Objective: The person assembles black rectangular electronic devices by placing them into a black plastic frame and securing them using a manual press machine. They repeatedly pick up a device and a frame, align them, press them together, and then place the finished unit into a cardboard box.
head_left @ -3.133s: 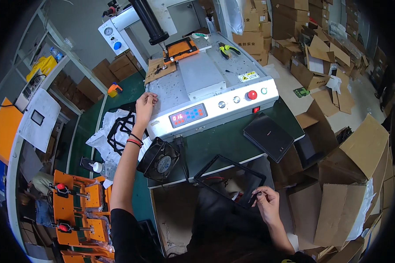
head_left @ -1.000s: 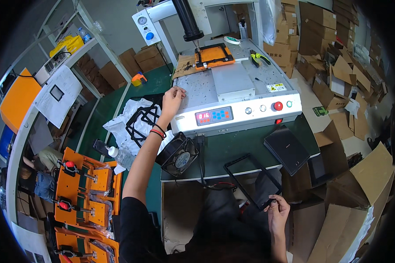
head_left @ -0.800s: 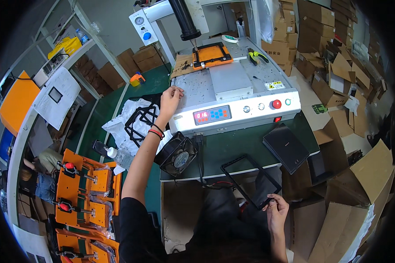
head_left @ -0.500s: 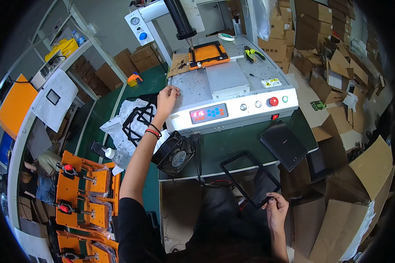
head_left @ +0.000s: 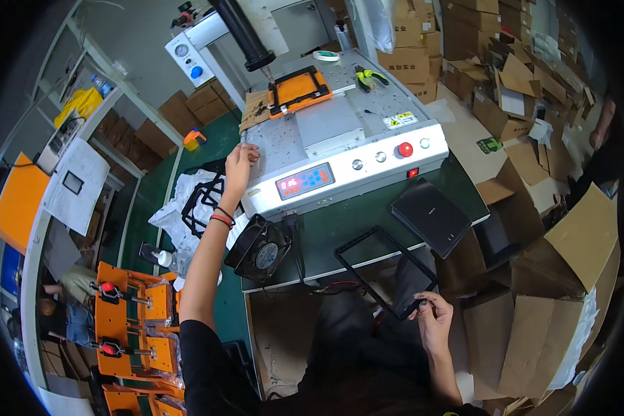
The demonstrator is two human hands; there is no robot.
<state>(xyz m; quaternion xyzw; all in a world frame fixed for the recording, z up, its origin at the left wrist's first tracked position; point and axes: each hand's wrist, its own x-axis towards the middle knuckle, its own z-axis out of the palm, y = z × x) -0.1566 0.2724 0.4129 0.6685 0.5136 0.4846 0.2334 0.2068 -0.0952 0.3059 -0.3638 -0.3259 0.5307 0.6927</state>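
Observation:
My left hand (head_left: 240, 163) rests at the left front corner of the grey bench machine (head_left: 388, 159), fingers curled together and nothing visible in them. In my right hand (head_left: 433, 323) is a thin black rectangular frame (head_left: 359, 276), pinched at its near right corner and tilted over my lap and the table's front edge. An orange fixture plate (head_left: 299, 94) with another black frame on it sits on the machine, under a dark cylindrical press head (head_left: 246, 35). Several black frames (head_left: 204, 202) lie on white wrapping beside my left forearm.
A black fan (head_left: 260, 249) stands by my left forearm. Flat black panels (head_left: 433, 216) lie stacked at the table's right edge. Green-handled pliers (head_left: 371, 78) rest on the machine. Orange clamp jigs (head_left: 135, 312) stand left; open cartons (head_left: 534, 340) right. Another person (head_left: 603, 149) is at the far right.
The view has turned slightly, so the scene sits further left. Another person has come in at the right edge. My hands keep nearly the same places, the right still holding the frame.

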